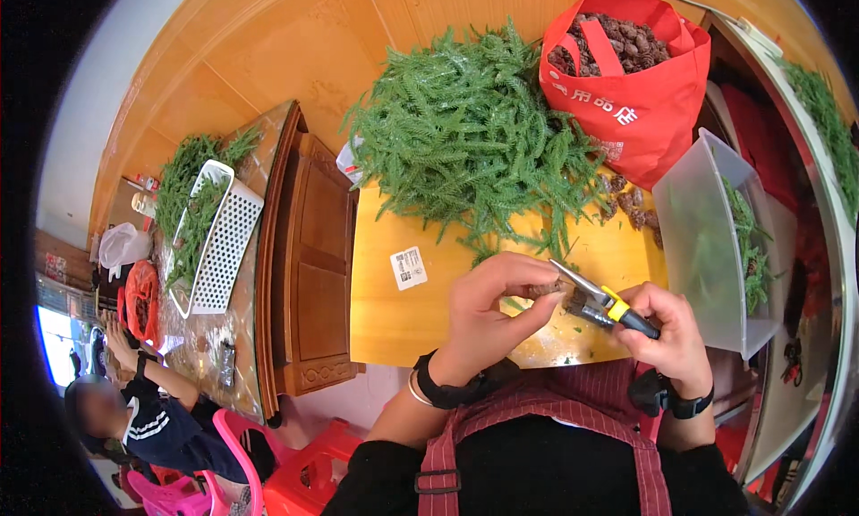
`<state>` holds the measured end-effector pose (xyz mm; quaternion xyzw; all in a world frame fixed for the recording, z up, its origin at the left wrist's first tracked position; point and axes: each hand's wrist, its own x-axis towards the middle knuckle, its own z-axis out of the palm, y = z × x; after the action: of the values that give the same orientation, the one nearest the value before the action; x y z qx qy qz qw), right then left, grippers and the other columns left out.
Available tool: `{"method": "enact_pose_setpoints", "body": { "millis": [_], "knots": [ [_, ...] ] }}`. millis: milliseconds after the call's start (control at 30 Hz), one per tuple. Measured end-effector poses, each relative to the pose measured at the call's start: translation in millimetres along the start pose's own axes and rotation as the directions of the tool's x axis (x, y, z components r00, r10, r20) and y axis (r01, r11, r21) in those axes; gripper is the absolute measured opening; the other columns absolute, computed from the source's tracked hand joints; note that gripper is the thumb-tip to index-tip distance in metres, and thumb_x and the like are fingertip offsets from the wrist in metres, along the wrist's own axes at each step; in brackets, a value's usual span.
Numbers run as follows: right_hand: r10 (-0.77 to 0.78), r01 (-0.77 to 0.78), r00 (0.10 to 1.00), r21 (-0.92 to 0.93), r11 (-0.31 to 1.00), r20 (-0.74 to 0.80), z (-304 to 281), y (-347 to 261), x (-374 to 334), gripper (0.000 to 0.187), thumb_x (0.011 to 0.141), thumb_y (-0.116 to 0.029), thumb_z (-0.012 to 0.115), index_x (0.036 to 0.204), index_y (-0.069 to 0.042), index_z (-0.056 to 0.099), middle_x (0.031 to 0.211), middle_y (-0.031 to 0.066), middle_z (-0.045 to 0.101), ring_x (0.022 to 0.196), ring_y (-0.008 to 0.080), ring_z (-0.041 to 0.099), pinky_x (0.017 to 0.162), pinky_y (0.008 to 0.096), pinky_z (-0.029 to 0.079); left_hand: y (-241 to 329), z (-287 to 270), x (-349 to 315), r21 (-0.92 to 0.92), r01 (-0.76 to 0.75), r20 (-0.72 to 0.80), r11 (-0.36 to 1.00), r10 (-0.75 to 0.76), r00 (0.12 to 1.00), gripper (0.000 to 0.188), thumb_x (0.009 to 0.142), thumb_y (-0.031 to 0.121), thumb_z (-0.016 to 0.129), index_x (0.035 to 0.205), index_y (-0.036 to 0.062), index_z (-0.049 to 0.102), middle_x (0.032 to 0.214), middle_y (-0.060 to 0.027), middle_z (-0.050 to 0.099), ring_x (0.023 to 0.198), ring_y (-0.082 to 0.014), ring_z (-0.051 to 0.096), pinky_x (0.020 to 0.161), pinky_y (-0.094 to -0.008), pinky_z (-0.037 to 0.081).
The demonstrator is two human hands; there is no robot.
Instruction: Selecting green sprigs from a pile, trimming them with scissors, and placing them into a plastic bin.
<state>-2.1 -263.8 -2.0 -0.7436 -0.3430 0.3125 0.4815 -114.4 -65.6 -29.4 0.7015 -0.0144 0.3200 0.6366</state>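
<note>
Head view looks down on a yellow bench (385, 319) where a person in a striped red apron (573, 417) works with both hands. Left hand (497, 306) is curled, its thumb and fingertips pressed together on a small brown pine cone (543, 289) held just above the bench edge. Right hand (667, 332) is wrapped around the black and yellow handles of a pair of pliers (598, 299), whose metal tips point left and meet the cone; whether the tips are biting into it cannot be told. Each wrist carries a dark band.

Behind the hands, a large heap of green fir-like sprigs (470, 136) covers the far half of the bench. Right of the heap stands a red cloth bag (640, 95), open at the top and filled with brown cones (617, 42); a few loose cones lie on the bench at its foot. Just right of the right hand stands a clear plastic bin (702, 238) with some green sprigs inside. A small white label (408, 267) is stuck on the bench left of the left hand.

Farther left, well apart, a second table holds a white perforated tray (224, 243) and more greenery, and another person sits beside it on a pink chair (242, 462).
</note>
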Motion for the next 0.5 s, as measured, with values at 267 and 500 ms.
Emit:
{"method": "enact_pose_setpoints", "body": {
  "millis": [267,500],
  "knots": [
    [-0.247,0.247,0.969,-0.089,0.965,0.008,-4.0,19.0,5.8,0.02,0.066,-0.008,0.06,0.072,-0.005,0.041,0.082,0.0094,0.065,0.099,0.027,0.054,0.086,0.0375,0.04,-1.5,4.3,1.4,-0.13,0.074,-0.136,0.989,-0.092,0.987,0.029,0.071,-0.014,0.06,0.095,-0.0009,0.051,0.099,-0.0118,0.054,0.089,-0.0201,0.06,0.078,-0.03,0.053],
    [-0.302,0.3,0.953,-0.078,0.951,-0.015,-3.0,16.1,9.1,0.022,0.063,-0.009,0.061,0.071,-0.005,0.042,0.081,0.0096,0.066,0.101,0.0308,0.052,0.085,0.0387,0.04,-1.4,4.1,3.5,-0.092,0.064,-0.075,0.994,-0.071,0.995,0.031,0.069,-0.012,0.064,0.094,0.0006,0.049,0.099,-0.011,0.052,0.091,-0.0174,0.057,0.077,-0.0276,0.052]
  ]
}}
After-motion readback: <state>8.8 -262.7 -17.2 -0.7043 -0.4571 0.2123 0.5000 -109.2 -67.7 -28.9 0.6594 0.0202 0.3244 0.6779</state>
